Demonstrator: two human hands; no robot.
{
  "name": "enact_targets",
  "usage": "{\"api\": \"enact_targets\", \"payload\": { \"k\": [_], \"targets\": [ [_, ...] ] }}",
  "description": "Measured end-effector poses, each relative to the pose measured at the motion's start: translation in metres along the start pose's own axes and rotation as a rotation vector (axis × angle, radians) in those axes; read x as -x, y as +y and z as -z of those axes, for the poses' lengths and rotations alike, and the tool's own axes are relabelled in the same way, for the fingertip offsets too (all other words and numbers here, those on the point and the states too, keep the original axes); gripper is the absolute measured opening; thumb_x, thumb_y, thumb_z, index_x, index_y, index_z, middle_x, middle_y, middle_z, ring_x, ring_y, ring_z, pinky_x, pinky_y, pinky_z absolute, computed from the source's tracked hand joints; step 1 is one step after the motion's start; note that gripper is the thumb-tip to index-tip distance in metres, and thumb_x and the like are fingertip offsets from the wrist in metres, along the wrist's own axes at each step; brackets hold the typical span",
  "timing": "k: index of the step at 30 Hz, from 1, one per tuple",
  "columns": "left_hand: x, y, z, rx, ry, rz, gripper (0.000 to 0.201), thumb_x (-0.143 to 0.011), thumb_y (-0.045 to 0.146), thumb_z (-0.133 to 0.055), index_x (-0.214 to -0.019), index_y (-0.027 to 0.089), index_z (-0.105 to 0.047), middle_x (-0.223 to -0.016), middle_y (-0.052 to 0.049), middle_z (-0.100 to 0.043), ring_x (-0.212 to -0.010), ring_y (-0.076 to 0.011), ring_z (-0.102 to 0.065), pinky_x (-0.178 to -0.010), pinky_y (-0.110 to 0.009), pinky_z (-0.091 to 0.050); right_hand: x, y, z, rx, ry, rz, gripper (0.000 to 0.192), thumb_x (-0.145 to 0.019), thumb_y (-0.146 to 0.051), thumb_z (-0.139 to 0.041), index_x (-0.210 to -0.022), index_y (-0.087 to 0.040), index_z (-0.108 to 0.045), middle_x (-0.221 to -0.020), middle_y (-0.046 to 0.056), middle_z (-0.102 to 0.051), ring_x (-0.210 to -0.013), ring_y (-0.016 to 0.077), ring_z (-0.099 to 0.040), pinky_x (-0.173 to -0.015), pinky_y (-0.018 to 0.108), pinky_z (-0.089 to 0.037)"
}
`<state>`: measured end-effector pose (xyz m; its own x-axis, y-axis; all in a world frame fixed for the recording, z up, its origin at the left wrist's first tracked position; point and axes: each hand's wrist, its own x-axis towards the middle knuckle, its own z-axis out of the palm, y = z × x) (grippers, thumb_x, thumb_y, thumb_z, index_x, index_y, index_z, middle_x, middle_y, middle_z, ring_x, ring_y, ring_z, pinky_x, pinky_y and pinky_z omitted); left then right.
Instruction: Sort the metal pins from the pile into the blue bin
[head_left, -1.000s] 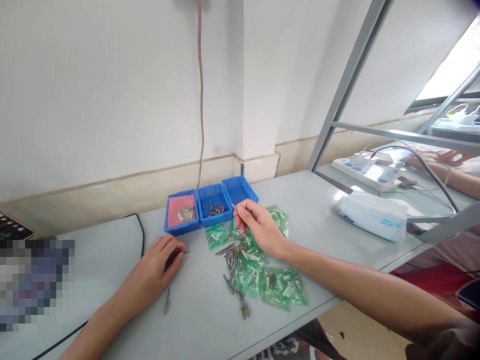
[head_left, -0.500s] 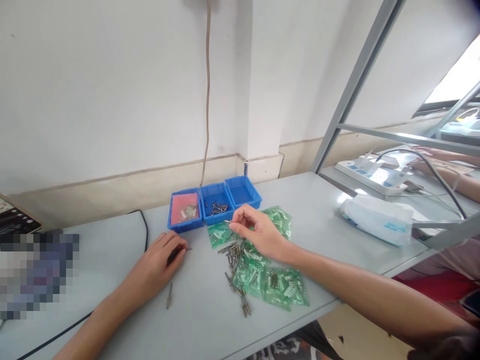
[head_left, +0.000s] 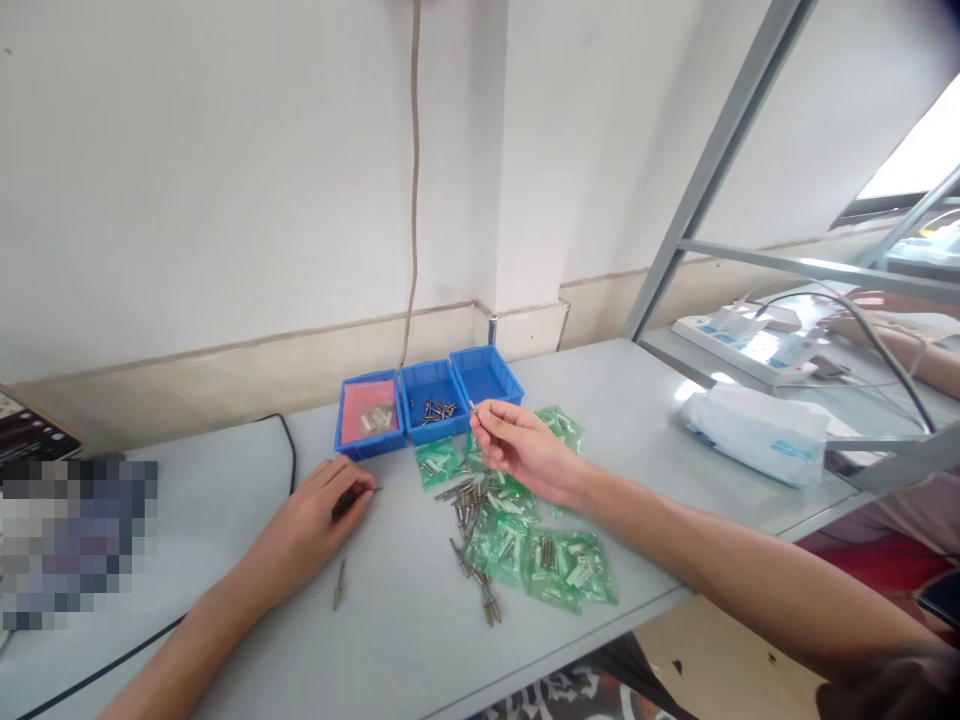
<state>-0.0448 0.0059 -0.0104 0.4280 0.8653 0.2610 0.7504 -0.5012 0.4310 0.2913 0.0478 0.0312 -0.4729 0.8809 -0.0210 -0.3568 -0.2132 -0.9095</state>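
My right hand (head_left: 517, 445) is raised at the front of the blue bins, thumb and fingers pinching a small metal bit (head_left: 473, 408). Below it lie green plastic bags (head_left: 499, 545) of metal pieces and a loose pile of metal bits (head_left: 466, 508). My left hand (head_left: 334, 500) rests on the table, fingers curled closed; the thin end of a metal bit (head_left: 378, 489) pokes out between thumb and forefinger. A single bit with a thin shank (head_left: 339, 585) lies nearer me, beside that hand.
Three blue bins stand by the wall: the left bin (head_left: 337, 425) has a pink sheet and a clear bag, the middle bin (head_left: 431, 437) several bits. A white packet (head_left: 754, 430) and power strip (head_left: 739, 350) lie right, near a grey metal frame (head_left: 720, 140). Another person's arm (head_left: 900, 335) shows beyond.
My right hand has turned and moved slightly up and to the right with the bit, tipping it more upright. My left hand has stayed nearly still.
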Motion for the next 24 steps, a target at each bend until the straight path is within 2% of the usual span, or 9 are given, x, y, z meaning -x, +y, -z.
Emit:
{"api": "enact_targets", "payload": {
  "k": [5,12,14,18,24],
  "targets": [
    [-0.0003,-0.0025,-0.0010,0.001,0.004,0.008,0.024,-0.110,0.045,-0.051,-0.111,0.026,-0.065,-0.106,-0.005,-0.066,-0.097,-0.0233,-0.064,-0.083,-0.034,-0.053,0.0002,-0.0012,-0.0006,-0.047,0.011,-0.001,0.032,-0.092,-0.045,-0.085,-0.095,-0.018,-0.067,-0.078,-0.004,-0.056,-0.056,0.0070,-0.040,-0.049,0.021,-0.028],
    [-0.0008,-0.0054,-0.0016,-0.009,-0.005,0.059,0.030,-0.109,0.053,-0.052,-0.113,0.027,-0.066,-0.102,-0.005,-0.066,-0.090,-0.0221,-0.065,-0.078,-0.033,-0.055,0.0020,-0.0007,-0.0031,0.052,0.017,0.017,0.035,-0.089,-0.048,-0.085,-0.096,-0.021,-0.064,-0.097,0.001,-0.070,-0.056,0.0067,-0.051,-0.042,0.019,-0.034],
    [-0.0005,-0.0042,-0.0011,-0.008,-0.003,0.079,0.032,-0.108,0.055,-0.052,-0.115,0.027,-0.066,-0.102,-0.004,-0.065,-0.088,-0.0217,-0.065,-0.078,-0.033,-0.056,0.0025,0.0001,-0.0036,0.110,0.007,0.042,0.035,-0.089,-0.048,-0.085,-0.096,-0.022,-0.063,-0.089,0.000,-0.070,-0.054,0.0076,-0.052,-0.042,0.019,-0.036],
    [0.0002,-0.0029,-0.0008,-0.011,-0.011,0.079,0.033,-0.109,0.056,-0.052,-0.119,0.028,-0.066,-0.101,-0.004,-0.064,-0.088,-0.0220,-0.064,-0.079,-0.033,-0.055,0.0039,0.0030,-0.0057,0.292,-0.018,0.083,0.034,-0.093,-0.050,-0.081,-0.096,-0.024,-0.059,-0.058,-0.007,-0.060,-0.046,0.0099,-0.049,-0.040,0.019,-0.039],
    [-0.0008,-0.0014,-0.0003,-0.020,-0.010,0.052,0.032,-0.109,0.053,-0.051,-0.117,0.028,-0.068,-0.104,-0.005,-0.066,-0.093,-0.0234,-0.065,-0.081,-0.034,-0.055,0.0050,0.0052,-0.0065,0.393,-0.025,0.081,0.032,-0.096,-0.049,-0.077,-0.097,-0.024,-0.058,-0.053,-0.009,-0.059,-0.042,0.0101,-0.048,-0.039,0.019,-0.043]
  ]
}}
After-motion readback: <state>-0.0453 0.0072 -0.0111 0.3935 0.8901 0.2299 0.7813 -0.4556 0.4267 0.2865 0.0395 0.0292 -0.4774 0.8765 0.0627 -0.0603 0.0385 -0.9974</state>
